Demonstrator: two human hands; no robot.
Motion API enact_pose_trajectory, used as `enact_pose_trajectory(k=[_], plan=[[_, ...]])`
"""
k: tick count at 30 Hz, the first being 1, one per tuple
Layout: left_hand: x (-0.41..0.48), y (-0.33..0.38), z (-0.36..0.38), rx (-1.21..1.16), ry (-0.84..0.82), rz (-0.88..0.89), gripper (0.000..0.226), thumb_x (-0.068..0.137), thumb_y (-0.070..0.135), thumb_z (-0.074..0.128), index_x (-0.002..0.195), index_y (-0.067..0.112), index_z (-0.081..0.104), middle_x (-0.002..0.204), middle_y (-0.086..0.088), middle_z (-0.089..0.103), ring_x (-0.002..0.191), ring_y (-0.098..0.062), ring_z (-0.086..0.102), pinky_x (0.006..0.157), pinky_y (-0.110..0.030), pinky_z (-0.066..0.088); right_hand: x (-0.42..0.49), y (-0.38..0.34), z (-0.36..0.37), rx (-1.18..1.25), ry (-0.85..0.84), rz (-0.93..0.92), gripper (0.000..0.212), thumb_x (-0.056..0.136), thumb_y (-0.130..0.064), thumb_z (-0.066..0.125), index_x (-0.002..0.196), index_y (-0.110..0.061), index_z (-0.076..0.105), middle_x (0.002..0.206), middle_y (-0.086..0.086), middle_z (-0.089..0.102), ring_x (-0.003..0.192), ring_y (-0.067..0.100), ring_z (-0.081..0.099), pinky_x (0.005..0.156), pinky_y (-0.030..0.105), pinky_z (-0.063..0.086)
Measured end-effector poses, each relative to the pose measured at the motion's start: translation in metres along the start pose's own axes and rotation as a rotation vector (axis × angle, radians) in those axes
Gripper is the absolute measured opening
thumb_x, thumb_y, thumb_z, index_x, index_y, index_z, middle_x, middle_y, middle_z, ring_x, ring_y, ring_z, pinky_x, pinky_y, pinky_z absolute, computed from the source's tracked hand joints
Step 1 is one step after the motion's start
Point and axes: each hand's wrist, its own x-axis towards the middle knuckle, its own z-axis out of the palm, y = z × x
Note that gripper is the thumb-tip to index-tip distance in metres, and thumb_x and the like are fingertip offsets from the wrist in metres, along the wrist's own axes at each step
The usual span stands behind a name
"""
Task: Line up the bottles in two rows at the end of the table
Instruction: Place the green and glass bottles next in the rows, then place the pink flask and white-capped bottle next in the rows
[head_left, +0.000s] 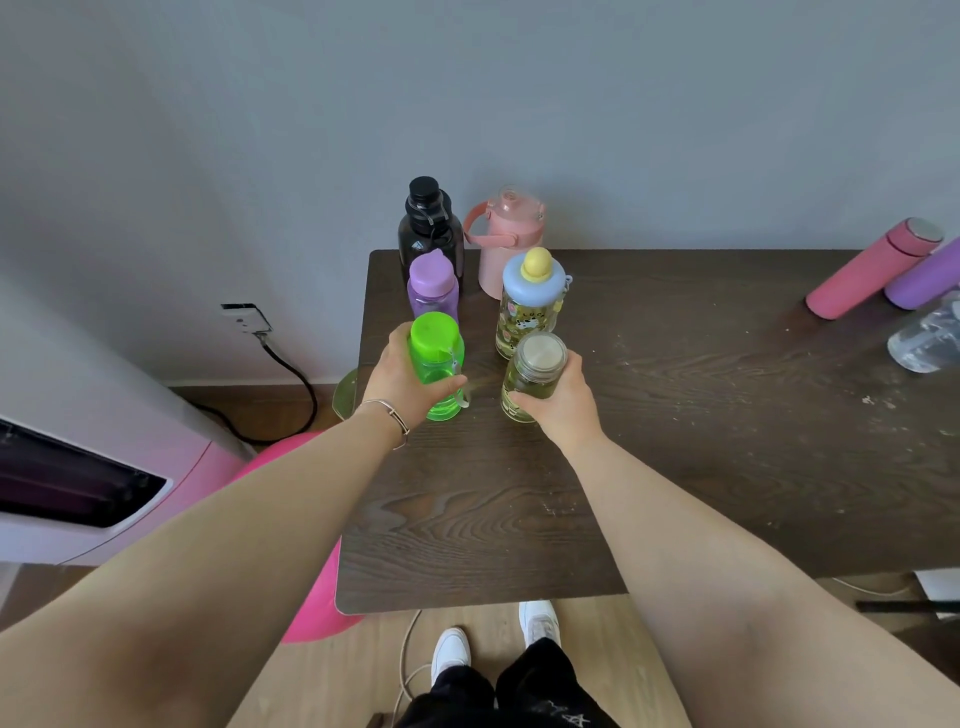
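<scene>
Two rows of bottles stand at the left end of the dark wooden table (675, 415). The left row holds a black bottle (428, 228), a purple bottle (432, 286) and a green bottle (435, 364). In the right row are a pink jug (506, 244), a clear patterned bottle with a blue and yellow lid (530, 306) and a glass bottle with a silver lid (532, 374). My left hand (402, 382) grips the green bottle. My right hand (563, 400) grips the glass bottle. Both bottles stand upright on the table.
At the table's far right lie a pink flask (872, 270), a purple flask (924, 275) and a clear bottle (927, 338). Left of the table are a white appliance (78, 467), a wall socket with a black cable (291, 379) and a pink object (311, 597).
</scene>
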Motion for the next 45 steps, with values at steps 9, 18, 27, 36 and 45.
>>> enact_pose_trajectory(k=[9,18,27,36,45], plan=[[-0.011,0.031,-0.017,0.453,0.125,0.274,0.102,0.071,0.048,0.076,0.149,0.015,0.019,0.154,-0.015,0.023,0.139,-0.032,0.026,0.110,-0.047,0.031,-0.018,-0.017,-0.025,-0.277,0.005,-0.110,0.101,0.075,-0.039,0.082,0.152,-0.018,0.020,0.154,0.007,0.029,0.139,0.025,0.034,0.106,0.041,0.037],[-0.027,0.088,0.014,0.986,0.043,0.572,0.090,0.085,0.058,0.054,0.152,0.017,0.009,0.159,-0.013,0.010,0.147,-0.031,0.004,0.118,-0.048,0.009,-0.030,0.000,-0.099,-0.892,0.105,-0.291,0.084,0.089,-0.044,0.066,0.153,-0.012,0.023,0.158,0.012,0.029,0.149,0.031,0.017,0.120,0.049,0.016],[-0.070,0.158,0.127,1.165,-0.065,0.541,0.089,0.086,0.056,0.052,0.151,0.016,0.006,0.159,-0.014,0.008,0.145,-0.032,0.005,0.116,-0.050,0.011,-0.052,0.073,-0.216,-0.941,0.138,-0.273,0.077,0.094,-0.043,0.057,0.154,-0.012,0.019,0.160,0.011,0.024,0.150,0.031,0.012,0.121,0.050,0.011],[-0.118,0.268,0.278,1.169,-0.132,0.607,0.085,0.089,0.056,0.047,0.151,0.017,0.004,0.159,-0.012,0.006,0.146,-0.029,0.001,0.116,-0.049,0.009,-0.084,0.183,-0.381,-0.867,0.222,-0.130,0.078,0.096,-0.046,0.052,0.156,-0.017,0.013,0.163,0.007,0.019,0.150,0.028,0.011,0.121,0.045,0.013],[-0.111,0.330,0.352,1.115,-0.167,0.629,0.084,0.089,0.055,0.048,0.150,0.017,0.004,0.159,-0.011,0.006,0.146,-0.028,0.002,0.116,-0.047,0.010,-0.071,0.238,-0.462,-0.800,0.303,-0.024,0.080,0.094,-0.046,0.057,0.156,-0.013,0.017,0.160,0.009,0.026,0.149,0.027,0.018,0.120,0.044,0.017]])
